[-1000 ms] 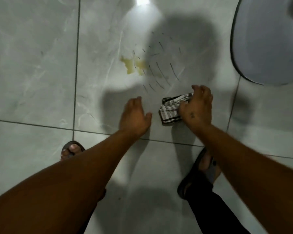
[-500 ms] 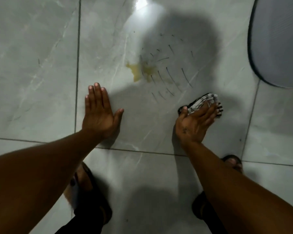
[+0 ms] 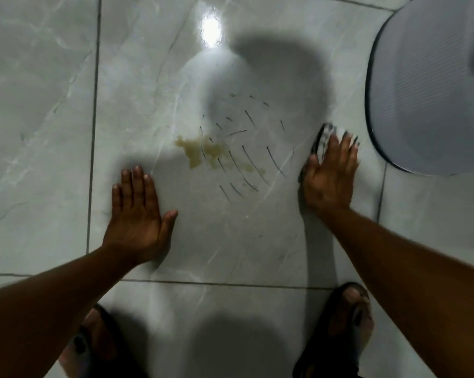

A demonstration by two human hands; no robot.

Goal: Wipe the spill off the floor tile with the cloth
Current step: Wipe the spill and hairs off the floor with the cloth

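Spill (image 3: 212,154) sits yellowish on the floor tile (image 3: 230,241); my right hand (image 3: 330,175) presses flat on the cloth (image 3: 324,136) beside it, my left hand (image 3: 139,218) spread flat, holding nothing.

Spill (image 3: 216,154) lies between left hand (image 3: 137,219) and right hand (image 3: 330,175), apparently atop cloth (image 3: 324,136).

Floor: big shiny grey tiles (image 3: 39,105) with pale marble lines and thin dark joins.
Light: a bright white spot (image 3: 210,30) shines at the top middle.
Upper right: a round grey ribbed thing (image 3: 426,99).
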